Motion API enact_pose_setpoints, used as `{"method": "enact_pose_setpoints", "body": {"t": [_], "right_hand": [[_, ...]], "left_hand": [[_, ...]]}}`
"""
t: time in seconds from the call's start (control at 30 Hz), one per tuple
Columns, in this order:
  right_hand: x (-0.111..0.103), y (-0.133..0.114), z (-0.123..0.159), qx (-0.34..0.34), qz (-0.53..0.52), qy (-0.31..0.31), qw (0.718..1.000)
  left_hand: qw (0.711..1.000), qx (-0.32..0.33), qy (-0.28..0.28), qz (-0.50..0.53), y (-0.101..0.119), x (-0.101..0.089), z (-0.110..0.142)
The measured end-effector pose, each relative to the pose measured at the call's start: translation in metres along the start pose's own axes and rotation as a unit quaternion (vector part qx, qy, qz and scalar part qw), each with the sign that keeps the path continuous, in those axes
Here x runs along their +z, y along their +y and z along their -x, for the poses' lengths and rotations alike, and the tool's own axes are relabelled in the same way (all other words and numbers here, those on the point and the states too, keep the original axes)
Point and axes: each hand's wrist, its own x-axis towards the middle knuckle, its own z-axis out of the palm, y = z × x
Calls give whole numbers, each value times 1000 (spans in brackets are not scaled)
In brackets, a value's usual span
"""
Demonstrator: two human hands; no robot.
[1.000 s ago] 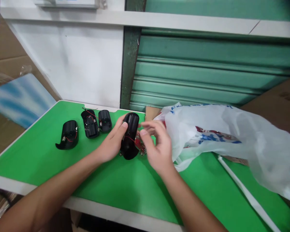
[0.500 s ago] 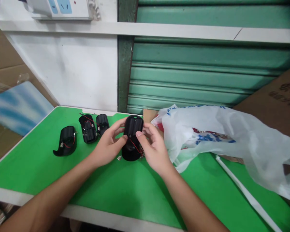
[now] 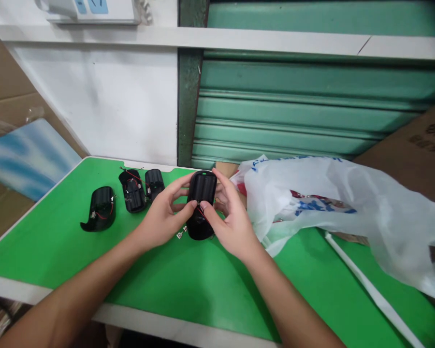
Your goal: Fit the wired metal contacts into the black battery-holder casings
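Note:
Between my two hands is a black plastic battery case with long slots in its upper half and a hollow lower half. My left hand grips its left side, thumb on the middle. From the right, my right hand closes round it, its thumb pressing by a thin red wire near the centre. Small metal contacts show at the case's lower left. Farther left on the green tabletop lie similar black cases: one with a curved lip, one with red wires and a smaller one.
A white plastic bag covers much of the table's right side, with a white strip in front of it. Behind stands a green shutter. Cardboard borders the left, and a power strip sits above the white rail.
My thumbs have come closer together at the middle of the case. The right thumb has moved down onto the red wire, and more metal contacts show at the lower left.

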Motion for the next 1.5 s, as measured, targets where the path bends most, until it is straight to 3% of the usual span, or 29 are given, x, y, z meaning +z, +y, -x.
{"method": "enact_pose_setpoints", "body": {"t": [0.43,0.77,1.2,1.37,1.5], "right_hand": [[-5,-4,-4,-2,-57,-17,998],[-3,-4,-3,5,-49,-7,999],[5,-5,3,20,-31,2,999],[3,-6,0,21,-62,4,998],[2,-5,-2,2,-53,55,997]], "left_hand": [[996,55,13,-75,5,-1,3],[992,78,6,-102,5,-1,4],[981,114,40,-152,-2,4,6],[986,85,40,-141,-3,3,3],[976,109,74,-172,0,-2,1]]}}
